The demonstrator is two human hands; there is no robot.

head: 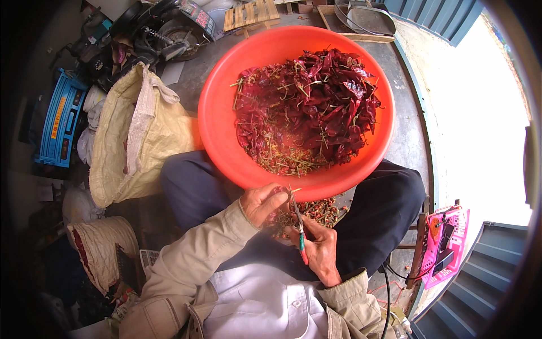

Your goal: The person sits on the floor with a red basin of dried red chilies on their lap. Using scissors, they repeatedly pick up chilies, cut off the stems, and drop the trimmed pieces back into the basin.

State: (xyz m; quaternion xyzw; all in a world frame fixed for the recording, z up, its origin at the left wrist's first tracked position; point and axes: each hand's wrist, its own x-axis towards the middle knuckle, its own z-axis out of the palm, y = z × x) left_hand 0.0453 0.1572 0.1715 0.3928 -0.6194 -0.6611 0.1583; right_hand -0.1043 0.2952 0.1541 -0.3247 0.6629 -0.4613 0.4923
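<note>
My left hand (263,204) pinches a dried red chili pepper (281,191) just over the near rim of a large red plastic basin (220,156). From the pepper a pale stem (297,190) sticks out to the right, beside the blades of the scissors (297,212). Those scissors, with green and red handle wrapping, are gripped in my right hand (318,250). Dried red chili peppers (330,106) are heaped in the basin, highest at its right side. Cut stems and seeds (292,159) gather toward its near side. More stem scraps (324,212) lie below the rim, between my knees.
An open yellow woven sack (169,131) stands to the left of the basin. Farther left are a motor scooter (169,40) and a blue plastic crate (61,118). A pink plastic basket (446,245) sits at the right. Behind the basin are a slatted wooden stool (252,16) and a metal dustpan (370,19).
</note>
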